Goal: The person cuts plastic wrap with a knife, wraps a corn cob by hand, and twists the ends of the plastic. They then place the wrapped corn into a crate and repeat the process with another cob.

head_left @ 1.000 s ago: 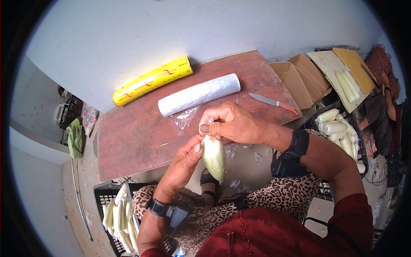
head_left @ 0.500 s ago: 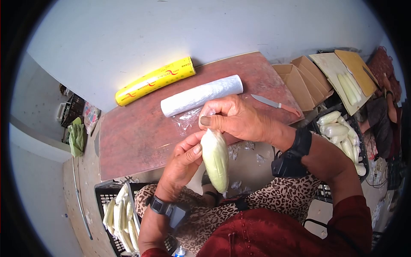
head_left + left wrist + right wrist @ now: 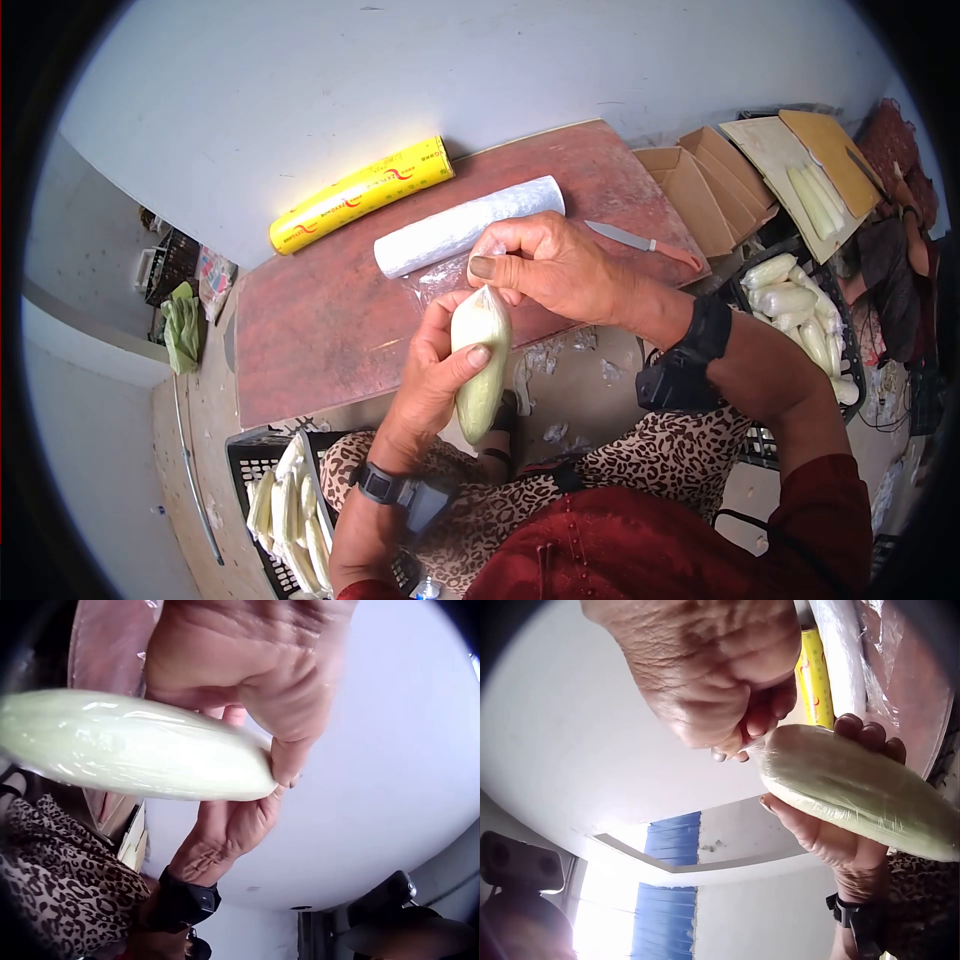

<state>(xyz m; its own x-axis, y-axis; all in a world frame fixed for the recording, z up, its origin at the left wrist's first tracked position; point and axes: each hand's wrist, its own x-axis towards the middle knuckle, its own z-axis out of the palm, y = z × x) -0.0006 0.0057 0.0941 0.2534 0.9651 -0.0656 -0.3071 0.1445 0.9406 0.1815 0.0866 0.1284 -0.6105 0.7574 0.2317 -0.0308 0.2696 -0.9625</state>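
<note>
An ear of corn (image 3: pixel 482 365) in its pale green husk, wrapped in glossy clear film, hangs tip down over the near table edge. My left hand (image 3: pixel 425 375) grips it around the upper part, thumb across its front. At the top end my right hand (image 3: pixel 550 268) pinches the gathered film, which shows as a short twist (image 3: pixel 756 746) in the right wrist view. Behind the hands a white roll of cling film (image 3: pixel 470 225) lies on the red table (image 3: pixel 310 345), with a loose clear sheet at its near side.
A yellow printed roll (image 3: pixel 362 195) lies by the wall. A knife (image 3: pixel 640 243) with a pink handle is at the table's right. Black crates of wrapped ears stand left (image 3: pixel 255 470) and right (image 3: pixel 850 370). Cardboard boxes (image 3: pixel 690 195) and another person (image 3: pixel 890 270) are at the far right.
My left hand has shifted up the wrapped ear and now holds it around the body. The ear has turned and moved slightly left, while the right hand keeps pinching the film end.
</note>
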